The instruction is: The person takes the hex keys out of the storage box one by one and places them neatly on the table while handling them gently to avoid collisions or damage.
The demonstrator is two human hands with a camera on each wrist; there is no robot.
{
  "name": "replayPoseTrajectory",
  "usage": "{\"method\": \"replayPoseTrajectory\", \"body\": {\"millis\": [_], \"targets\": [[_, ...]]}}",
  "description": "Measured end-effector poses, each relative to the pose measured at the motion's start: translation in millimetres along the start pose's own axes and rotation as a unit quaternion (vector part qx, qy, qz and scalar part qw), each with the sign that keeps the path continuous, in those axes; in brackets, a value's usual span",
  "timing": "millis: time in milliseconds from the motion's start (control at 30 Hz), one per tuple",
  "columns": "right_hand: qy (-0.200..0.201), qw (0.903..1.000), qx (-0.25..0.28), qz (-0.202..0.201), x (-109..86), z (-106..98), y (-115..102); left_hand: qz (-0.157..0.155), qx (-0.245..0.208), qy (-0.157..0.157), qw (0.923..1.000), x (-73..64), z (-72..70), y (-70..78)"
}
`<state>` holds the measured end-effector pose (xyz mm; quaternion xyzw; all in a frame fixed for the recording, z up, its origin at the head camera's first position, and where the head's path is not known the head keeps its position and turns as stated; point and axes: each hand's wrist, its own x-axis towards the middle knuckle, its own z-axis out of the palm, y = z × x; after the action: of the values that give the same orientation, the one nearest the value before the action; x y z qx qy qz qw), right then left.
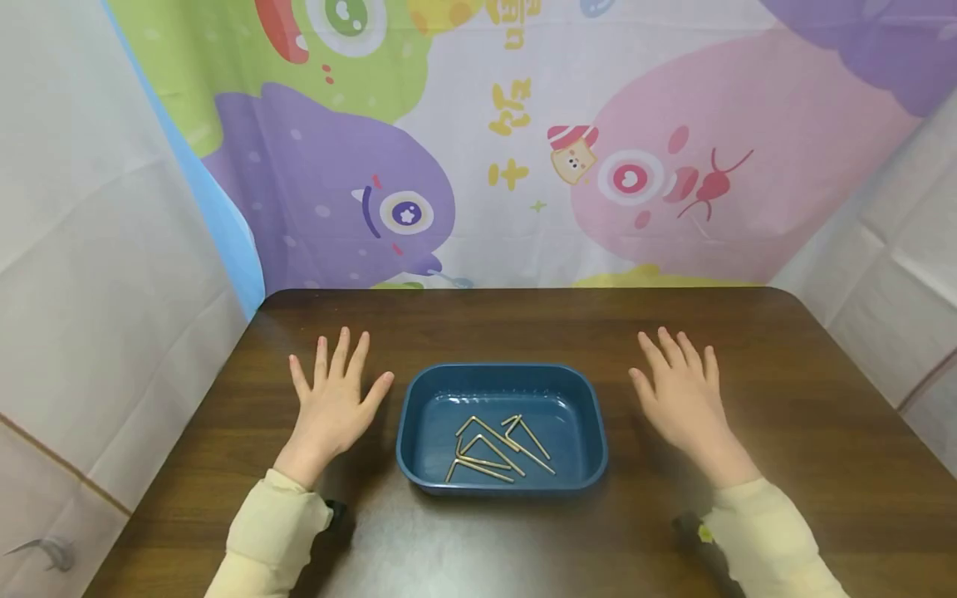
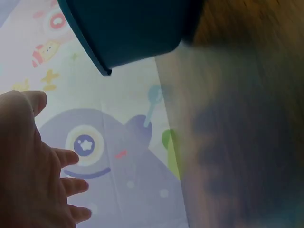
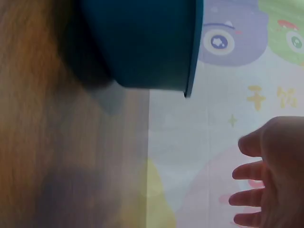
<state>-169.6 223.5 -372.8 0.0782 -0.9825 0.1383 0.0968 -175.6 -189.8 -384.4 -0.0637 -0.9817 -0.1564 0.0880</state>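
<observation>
A blue rectangular tray (image 1: 501,488) sits on the table between the two hands. Inside it lie several brass-coloured L-shaped hex keys (image 1: 493,465), loosely overlapping toward its front and middle. To the tray's left is my left hand (image 1: 332,411), fingers spread, holding nothing. My right hand (image 1: 680,394) is on the other side, also with fingers extended and nothing in it. Both wrist views show the tray's outer wall (image 2: 128,33) apart from the fingers; the right wrist view has the same blue tray (image 3: 147,47) at its top. The keys are hidden in those views.
The dark wooden table (image 1: 493,324) has rounded far corners. A cartoon-printed cloth (image 1: 516,241) hangs just behind its far edge. Pale cloth panels (image 1: 97,249) stand along both sides. Light sleeves (image 1: 269,531) cover the forearms, with a small dark object at each wrist.
</observation>
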Motion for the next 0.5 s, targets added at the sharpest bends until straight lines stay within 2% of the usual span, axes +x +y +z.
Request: {"method": "replayPoseTrajectory", "body": {"millis": [200,367,500], "targets": [[0.072,0.9959,0.041,-0.037,2.0,7.7,-17.0,-0.004,-0.034,0.016,0.9993,-1.6,2.2,9.7],[0.096,0.9922,0.064,-0.047,3.3,12.5,-33.6,-0.007,-0.051,0.041,0.9979,-2.5,10.5,18.0],[0.104,0.9892,0.071,-0.075,4.1,17.2,-47.6,-0.019,-0.075,0.054,0.9955,-4.4,17.6,22.7]]}}
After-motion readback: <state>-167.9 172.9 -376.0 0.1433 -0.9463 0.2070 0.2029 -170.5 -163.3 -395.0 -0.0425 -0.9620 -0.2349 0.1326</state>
